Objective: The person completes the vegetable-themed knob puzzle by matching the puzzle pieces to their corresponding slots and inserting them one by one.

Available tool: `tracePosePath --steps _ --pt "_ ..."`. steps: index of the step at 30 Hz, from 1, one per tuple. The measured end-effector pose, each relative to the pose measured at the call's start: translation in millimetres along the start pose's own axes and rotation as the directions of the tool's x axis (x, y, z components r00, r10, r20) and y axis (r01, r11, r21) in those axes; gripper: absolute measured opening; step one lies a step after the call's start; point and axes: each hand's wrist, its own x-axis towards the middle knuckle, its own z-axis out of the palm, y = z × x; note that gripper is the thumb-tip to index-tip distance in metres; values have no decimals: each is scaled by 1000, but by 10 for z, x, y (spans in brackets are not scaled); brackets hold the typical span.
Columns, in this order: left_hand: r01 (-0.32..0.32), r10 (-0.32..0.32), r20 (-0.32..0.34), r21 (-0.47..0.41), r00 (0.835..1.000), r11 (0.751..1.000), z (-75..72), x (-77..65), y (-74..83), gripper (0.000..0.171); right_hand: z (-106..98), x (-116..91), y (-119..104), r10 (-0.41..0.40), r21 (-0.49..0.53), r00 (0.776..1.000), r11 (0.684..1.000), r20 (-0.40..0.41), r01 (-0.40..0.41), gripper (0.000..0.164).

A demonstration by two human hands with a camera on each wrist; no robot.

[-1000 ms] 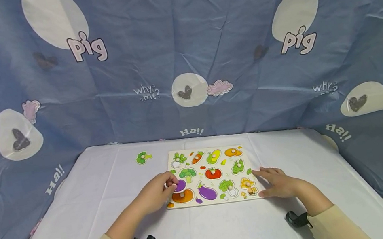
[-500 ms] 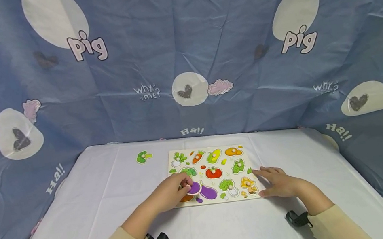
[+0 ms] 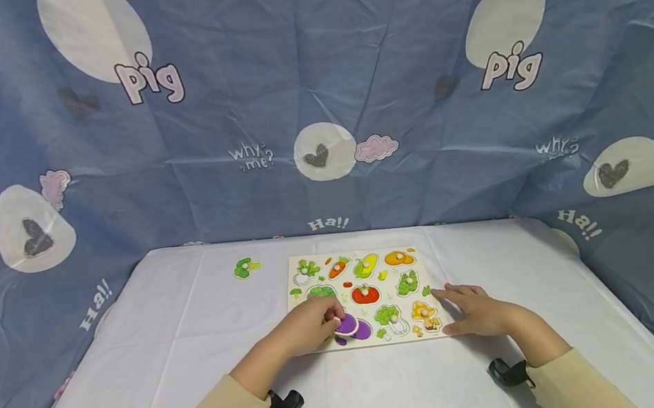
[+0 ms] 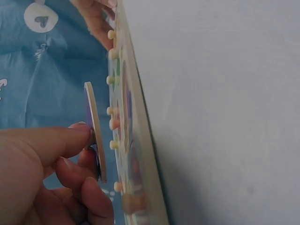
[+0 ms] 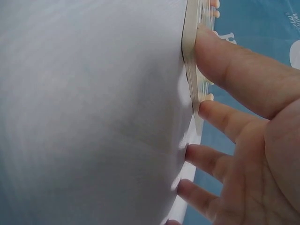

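My left hand (image 3: 313, 326) pinches a flat purple eggplant puzzle piece (image 3: 347, 325) between thumb and fingers. In the left wrist view that eggplant piece (image 4: 96, 133) is apart from the board, just above its face. Beneath it, the printed purple eggplant shape on the vegetable puzzle board (image 3: 341, 302) is partly covered. My right hand (image 3: 479, 311) lies at the board's right edge with fingers spread. In the right wrist view its thumb and a fingertip touch the edge of the board (image 5: 189, 35). Knobbed pieces such as the tomato (image 3: 365, 294) and the mushroom (image 3: 425, 315) sit in the board.
A loose broccoli piece (image 3: 246, 267) lies on the white tablecloth (image 3: 205, 319), left of the board's far corner. A blue printed cloth (image 3: 226, 197) hangs behind and around the table. Black wrist cameras show on both sleeves.
My left hand has carried the eggplant piece rightward across the board, from above the pumpkin to over the printed eggplant shape. The right hand has stayed at the board's edge.
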Motion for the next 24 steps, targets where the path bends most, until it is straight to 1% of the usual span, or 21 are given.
tracePosePath --steps 4,9,18,24 --pt "-20 20 24 22 1000 1000 48 46 30 6 8 5 7 8 3 1000 1000 2 -8 89" --pt "-39 38 27 52 999 998 82 86 54 8 9 1 13 -5 4 1000 1000 1 5 89" --pt "-43 40 48 65 998 997 118 122 93 7 -7 -6 -7 3 -10 1000 1000 1 -3 89" --pt "-27 22 72 66 997 997 151 138 125 5 -4 -7 -6 -7 2 1000 1000 3 7 89"
